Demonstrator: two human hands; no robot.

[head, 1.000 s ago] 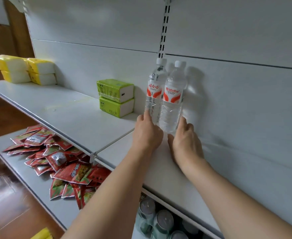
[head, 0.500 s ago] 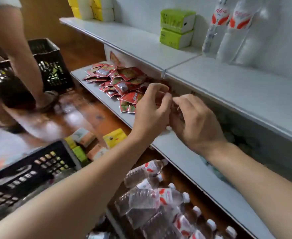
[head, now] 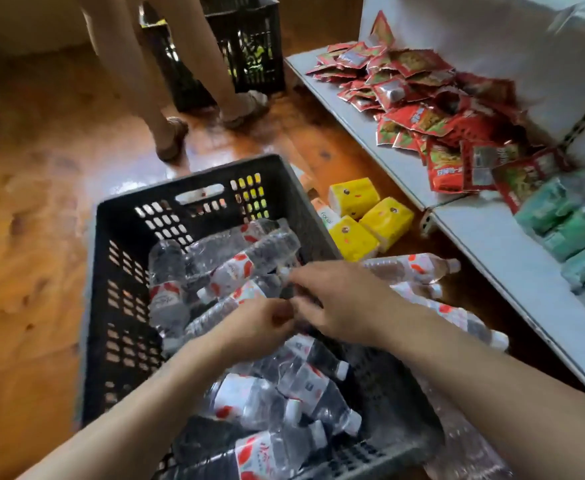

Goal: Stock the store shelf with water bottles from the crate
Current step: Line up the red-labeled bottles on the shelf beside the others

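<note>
Both hands have dropped from the shelf: left hand curled, right hand spread, over crinkly clear bottles in the perforated crate.

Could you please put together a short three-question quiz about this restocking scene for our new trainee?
1. True or false: the black plastic crate near the hands is empty.
2. What lies on the wooden floor between that crate and the white metal shelf? A) yellow tissue packs B) green boxes C) red cans
3. What covers the far end of the shelf?

Key: 1 false, it holds clear plastic water bottles. 2 A. 3 red snack sachets.
</note>
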